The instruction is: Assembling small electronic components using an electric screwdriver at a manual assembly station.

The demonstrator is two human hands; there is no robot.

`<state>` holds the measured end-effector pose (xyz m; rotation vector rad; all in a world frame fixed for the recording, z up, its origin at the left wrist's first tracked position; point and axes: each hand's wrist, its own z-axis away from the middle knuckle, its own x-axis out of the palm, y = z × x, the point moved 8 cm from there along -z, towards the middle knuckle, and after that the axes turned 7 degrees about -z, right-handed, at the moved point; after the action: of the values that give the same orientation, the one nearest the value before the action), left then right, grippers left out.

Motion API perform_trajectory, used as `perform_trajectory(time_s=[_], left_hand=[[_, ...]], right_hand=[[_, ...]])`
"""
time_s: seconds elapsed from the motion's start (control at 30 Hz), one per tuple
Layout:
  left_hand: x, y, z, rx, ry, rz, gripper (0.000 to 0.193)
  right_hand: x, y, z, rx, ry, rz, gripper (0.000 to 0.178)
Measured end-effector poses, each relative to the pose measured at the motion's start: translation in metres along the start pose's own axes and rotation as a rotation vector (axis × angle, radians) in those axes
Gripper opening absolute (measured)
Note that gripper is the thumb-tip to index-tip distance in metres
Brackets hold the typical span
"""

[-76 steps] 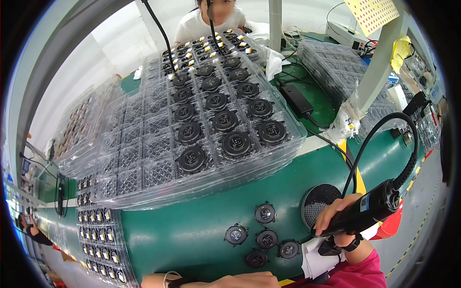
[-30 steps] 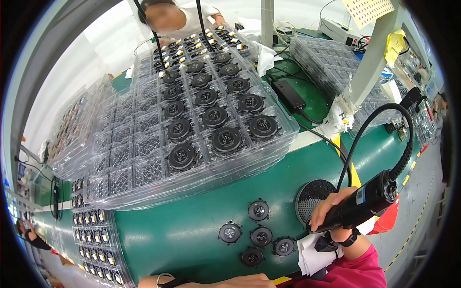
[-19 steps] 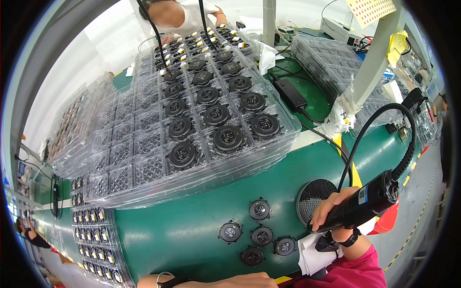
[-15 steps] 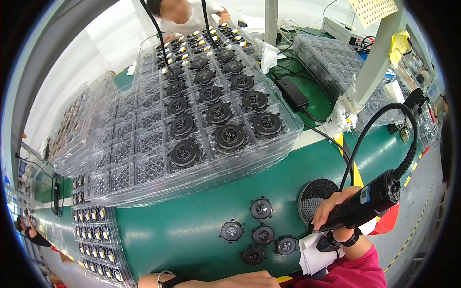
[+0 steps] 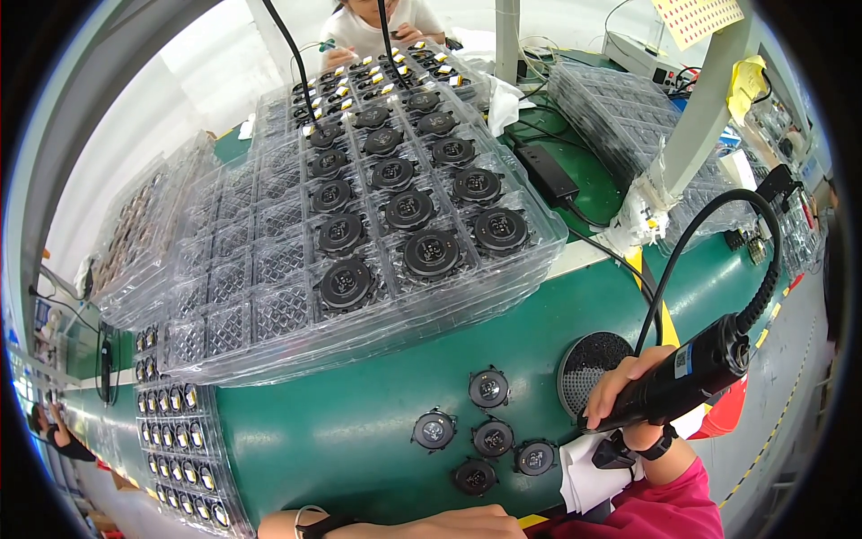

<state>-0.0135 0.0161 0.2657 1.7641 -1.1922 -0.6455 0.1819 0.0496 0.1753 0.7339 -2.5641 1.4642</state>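
Observation:
My right hand (image 5: 621, 388) is wrapped round a black electric screwdriver (image 5: 687, 382), tilted with its corded end up to the right. Its tip is hidden behind the hand and wrist. At the lower edge lies my left hand (image 5: 471, 521), seen from the back; its fingers are mostly cut off, so what they hold is hidden. Between the hands and beyond them, several round black watch cases (image 5: 493, 439) lie on the green bench mat (image 5: 359, 440). Beside my right hand stands a round dish (image 5: 575, 382) of tiny dark pieces. White paper (image 5: 579, 481) lies under my right wrist.
A tall stack of clear plastic trays (image 5: 431, 314) fills the far middle, with watch cases (image 5: 431, 254) in its top pockets. Another tray (image 5: 184, 449) of small parts stands at left. A power adapter (image 5: 548, 175) and cables run along the right. A co-worker (image 5: 386, 27) sits opposite.
The co-worker opposite has shifted, and both of that person's hands now show above the far trays. My hands and the screwdriver have barely moved.

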Motion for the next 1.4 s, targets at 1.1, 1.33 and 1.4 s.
perform_trajectory(time_s=[1.1, 1.33, 1.4], left_hand=[[-0.003, -0.002, 0.002, 0.022, 0.046, -0.019, 0.029], [0.010, -0.008, 0.023, 0.656, 0.084, -0.197, 0.028], [0.010, -0.009, 0.022, 0.650, 0.073, -0.196, 0.027]], right_hand=[[-0.002, 0.003, 0.002, -0.001, -0.011, -0.038, 0.060], [0.002, 0.003, 0.000, -0.005, -0.010, -0.041, 0.056], [0.001, 0.002, 0.000, -0.001, -0.005, -0.042, 0.056]])
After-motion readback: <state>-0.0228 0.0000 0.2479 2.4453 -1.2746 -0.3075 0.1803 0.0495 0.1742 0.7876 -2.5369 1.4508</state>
